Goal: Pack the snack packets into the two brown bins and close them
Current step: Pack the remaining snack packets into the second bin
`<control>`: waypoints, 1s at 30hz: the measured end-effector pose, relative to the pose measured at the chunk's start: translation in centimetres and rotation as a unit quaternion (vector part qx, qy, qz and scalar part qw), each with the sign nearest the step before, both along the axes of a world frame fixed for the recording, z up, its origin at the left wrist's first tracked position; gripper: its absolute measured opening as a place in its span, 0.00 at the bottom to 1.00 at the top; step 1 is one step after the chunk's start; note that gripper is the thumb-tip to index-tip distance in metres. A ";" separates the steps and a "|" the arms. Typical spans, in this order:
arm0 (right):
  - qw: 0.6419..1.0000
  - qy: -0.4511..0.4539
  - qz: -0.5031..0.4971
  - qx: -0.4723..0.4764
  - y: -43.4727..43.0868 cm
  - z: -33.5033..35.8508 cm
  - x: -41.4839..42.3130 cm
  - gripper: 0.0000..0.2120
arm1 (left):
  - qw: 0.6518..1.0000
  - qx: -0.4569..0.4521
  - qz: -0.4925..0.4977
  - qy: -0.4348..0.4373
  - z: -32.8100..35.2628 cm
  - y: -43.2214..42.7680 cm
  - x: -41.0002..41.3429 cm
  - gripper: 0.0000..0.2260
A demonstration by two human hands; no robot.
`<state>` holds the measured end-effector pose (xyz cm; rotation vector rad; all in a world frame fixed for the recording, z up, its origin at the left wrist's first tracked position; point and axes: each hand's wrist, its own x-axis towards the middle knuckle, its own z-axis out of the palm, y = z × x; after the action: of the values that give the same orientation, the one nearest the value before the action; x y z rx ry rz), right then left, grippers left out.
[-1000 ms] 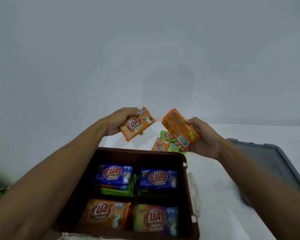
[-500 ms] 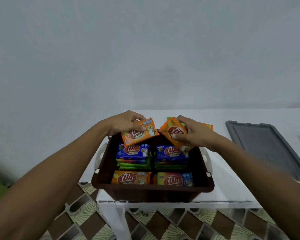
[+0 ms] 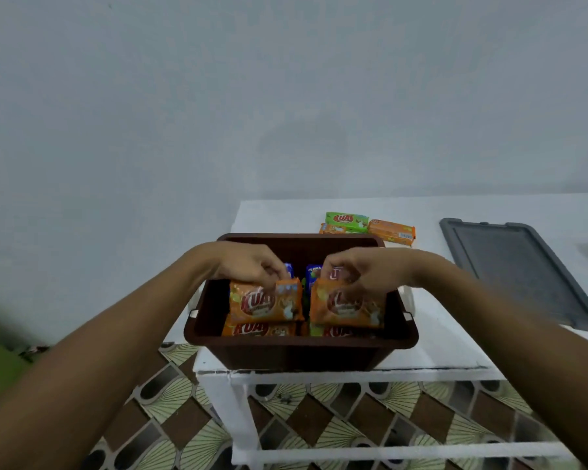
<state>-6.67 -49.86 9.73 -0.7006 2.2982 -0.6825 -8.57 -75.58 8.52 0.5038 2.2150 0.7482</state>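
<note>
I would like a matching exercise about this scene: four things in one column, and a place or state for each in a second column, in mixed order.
1 grey lid
2 green packet
3 brown bin
4 left hand

A on the table behind the bin
B pinches an orange packet inside the bin
C open, at the table's near edge
D flat on the table, right of the bin

Pairs: 1-D, 2-A, 3-C, 4-B

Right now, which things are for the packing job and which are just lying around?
For the job: brown bin; left orange packet in the left hand; right orange packet in the right hand; loose packets behind it; grey lid.
Just lying about: white table, tiled floor.
</note>
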 end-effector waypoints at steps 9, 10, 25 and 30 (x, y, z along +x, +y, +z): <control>0.951 0.210 0.142 0.177 -0.5 -2.3 1.3 0.17 | 0.974 -0.109 -0.119 0.156 -2.3 -0.5 1.9 0.13; 0.948 0.218 0.147 0.177 -0.5 -2.3 1.4 0.17 | 0.975 -0.112 -0.116 0.152 -2.2 -0.5 2.0 0.13; 0.952 0.231 0.135 0.149 -0.1 -2.3 1.6 0.16 | 0.979 -0.064 -0.108 0.159 -2.0 -0.6 2.5 0.11; 0.949 0.238 0.133 0.158 -0.1 -2.6 1.4 0.12 | 0.978 -0.053 -0.118 0.164 -2.3 -0.7 2.3 0.06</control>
<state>-5.22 -49.98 7.15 -1.0812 2.5843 -0.0084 -6.29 -76.30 6.18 0.8708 2.4232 0.4425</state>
